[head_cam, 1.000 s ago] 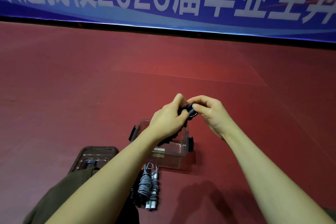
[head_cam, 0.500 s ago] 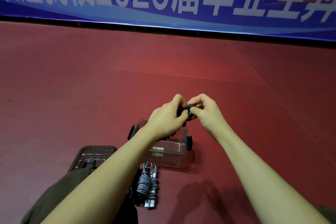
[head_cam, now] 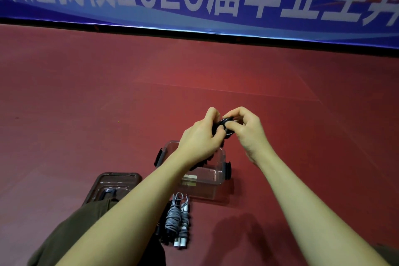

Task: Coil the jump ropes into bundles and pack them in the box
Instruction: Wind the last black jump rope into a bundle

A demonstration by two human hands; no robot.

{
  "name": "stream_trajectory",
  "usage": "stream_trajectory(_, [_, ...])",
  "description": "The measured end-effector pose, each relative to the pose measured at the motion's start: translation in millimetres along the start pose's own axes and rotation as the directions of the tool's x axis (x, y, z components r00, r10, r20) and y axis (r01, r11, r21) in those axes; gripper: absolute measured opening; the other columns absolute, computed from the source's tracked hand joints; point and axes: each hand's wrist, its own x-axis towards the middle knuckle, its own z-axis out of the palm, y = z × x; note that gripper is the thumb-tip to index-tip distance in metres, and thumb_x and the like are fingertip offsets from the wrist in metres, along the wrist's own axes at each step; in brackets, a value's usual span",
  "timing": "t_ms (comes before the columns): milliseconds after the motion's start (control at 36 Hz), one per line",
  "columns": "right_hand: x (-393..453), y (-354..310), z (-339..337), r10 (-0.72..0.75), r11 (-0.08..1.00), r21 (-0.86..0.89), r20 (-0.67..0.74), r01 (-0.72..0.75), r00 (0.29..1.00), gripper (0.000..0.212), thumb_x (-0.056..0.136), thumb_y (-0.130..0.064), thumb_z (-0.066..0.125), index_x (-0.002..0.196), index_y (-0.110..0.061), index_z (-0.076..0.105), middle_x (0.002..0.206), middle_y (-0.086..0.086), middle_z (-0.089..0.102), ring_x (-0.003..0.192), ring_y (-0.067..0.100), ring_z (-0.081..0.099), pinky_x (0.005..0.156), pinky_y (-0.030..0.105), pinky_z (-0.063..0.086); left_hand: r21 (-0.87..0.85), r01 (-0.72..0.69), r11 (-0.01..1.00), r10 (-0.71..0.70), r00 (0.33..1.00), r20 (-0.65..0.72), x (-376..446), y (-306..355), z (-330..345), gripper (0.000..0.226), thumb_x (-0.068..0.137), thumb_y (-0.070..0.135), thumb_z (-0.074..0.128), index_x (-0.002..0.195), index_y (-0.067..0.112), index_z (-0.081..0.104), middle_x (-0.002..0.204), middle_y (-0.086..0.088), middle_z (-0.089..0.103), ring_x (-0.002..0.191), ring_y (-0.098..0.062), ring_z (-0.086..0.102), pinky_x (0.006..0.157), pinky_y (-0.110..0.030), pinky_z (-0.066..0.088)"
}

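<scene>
We coil the black rope (head_cam: 224, 125) above the box (head_cam: 216, 177).
Our left hand (head_cam: 200, 140) grasps the bundle and our right hand (head_cam: 248, 129) pinches its top loop. The rope looks light, soft and springy; we judge it best held around the middle, so the coils cannot open.

A dark red floor (head_cam: 108, 93) is shown filling most of the view, crossed by faint straight seam lines. Along its far edge a black strip (head_cam: 194, 33) is seen, above which a blue banner (head_cam: 64, 9) is hung, printed with large pale characters and the figures 2026. A brighter patch is cast on the floor near the centre.
</scene>
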Motion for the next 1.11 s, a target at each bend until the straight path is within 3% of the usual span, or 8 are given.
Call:
stream_trajectory(83, [2.3, -2.2, -6.7, 0.039, 0.987, 0.154, 0.066, -0.049, 0.997, 0.019, 0.068, -0.008, 0.046, 0.075, -0.005, 0.063, 0.076, 0.012, 0.062, 0.072, 0.021, 0.055, 0.062, 0.031, 0.044, -0.061, 0.018, 0.998, -0.017, 1.0, 0.008, -0.1, 1.3, -2.3, 0.009, 0.092, 0.024, 0.039, 0.092, 0.025, 0.031, 0.072, -0.002, 0.067, 0.057, -0.026, 0.062, 0.062, -0.049, 0.053])
stream_trajectory(139, [2.9, -2.5, -10.0, 0.042, 0.979, 0.196, 0.093, -0.059, 0.995, 0.024, 0.065, -0.011, 0.045, 0.076, -0.003, 0.064, 0.077, 0.009, 0.064, 0.074, 0.019, 0.056, 0.063, 0.027, 0.044, -0.103, 0.024, 0.994, -0.022, 1.0, 0.017, -0.6, 2.7, -3.3, 0.009, 0.093, 0.024, 0.04, 0.092, 0.026, 0.031, 0.071, -0.002, 0.067, 0.056, -0.026, 0.062, 0.062, -0.05, 0.054])
stream_trajectory(361, [0.4, 0.4, -11.6, 0.053, 0.923, 0.366, 0.184, -0.118, 0.982, 0.019, 0.072, -0.012, 0.055, 0.087, -0.006, 0.063, 0.079, 0.005, 0.065, 0.074, 0.011, 0.06, 0.066, 0.019, 0.047, -0.263, 0.058, 0.963, -0.053, 0.998, 0.025, -2.3, 5.7, -5.5, 0.014, 0.094, 0.023, 0.042, 0.086, 0.028, 0.031, 0.071, -0.004, 0.066, 0.058, -0.033, 0.062, 0.058, -0.054, 0.054])
stream_trajectory(444, [-0.8, 0.1, -13.7, 0.061, 0.913, 0.381, 0.221, -0.144, 0.973, 0.011, 0.085, 0.001, 0.053, 0.089, -0.005, 0.061, 0.081, 0.007, 0.063, 0.074, 0.013, 0.058, 0.068, 0.02, 0.046, -0.247, 0.058, 0.967, -0.05, 0.998, 0.039, -3.4, 5.6, -6.0, 0.013, 0.094, 0.025, 0.042, 0.087, 0.029, 0.031, 0.071, -0.004, 0.066, 0.055, -0.031, 0.061, 0.056, -0.053, 0.054])
stream_trajectory(583, [-0.6, -1.4, -15.9, 0.082, 0.946, 0.288, 0.234, -0.15, 0.969, 0.02, 0.089, 0.01, 0.046, 0.091, -0.004, 0.06, 0.085, 0.012, 0.059, 0.079, 0.017, 0.056, 0.069, 0.02, 0.046, -0.173, 0.052, 0.983, -0.045, 0.998, 0.045, -4.4, 7.0, -6.1, 0.013, 0.095, 0.031, 0.041, 0.089, 0.028, 0.031, 0.072, -0.004, 0.067, 0.053, -0.028, 0.062, 0.056, -0.048, 0.053])
stream_trajectory(806, [0.4, 2.0, -20.6, 0.028, 0.993, -0.118, 0.184, -0.006, 0.983, 0.026, 0.086, 0.007, 0.052, 0.085, -0.017, 0.063, 0.088, 0.001, 0.064, 0.086, 0.013, 0.058, 0.083, 0.026, 0.047, 0.003, 0.033, 0.999, -0.033, 0.998, 0.057, -4.3, 4.9, -1.2, 0.012, 0.095, 0.032, 0.041, 0.092, 0.024, 0.032, 0.077, 0.0, 0.067, 0.06, -0.027, 0.059, 0.065, -0.047, 0.053])
stream_trajectory(972, [-3.1, 4.8, -21.1, 0.035, 0.988, -0.155, 0.165, -0.009, 0.986, 0.023, 0.089, 0.004, 0.052, 0.087, -0.016, 0.062, 0.089, 0.004, 0.065, 0.084, 0.013, 0.059, 0.081, 0.025, 0.048, 0.034, 0.043, 0.998, -0.045, 0.997, 0.067, -4.4, 7.4, -2.0, 0.014, 0.092, 0.036, 0.043, 0.093, 0.023, 0.037, 0.077, -0.001, 0.066, 0.063, -0.029, 0.06, 0.062, -0.045, 0.053])
stream_trajectory(1111, [-6.3, 5.5, -16.5, -0.022, 0.994, -0.106, 0.091, 0.032, 0.996, 0.016, 0.09, -0.001, 0.055, 0.093, -0.013, 0.065, 0.09, 0.001, 0.067, 0.08, 0.002, 0.061, 0.071, 0.011, 0.047, 0.02, 0.063, 0.998, -0.064, 0.997, 0.05, -2.8, 7.3, -0.5, 0.012, 0.092, 0.033, 0.04, 0.095, 0.023, 0.035, 0.077, -0.001, 0.067, 0.062, -0.027, 0.062, 0.065, -0.046, 0.054])
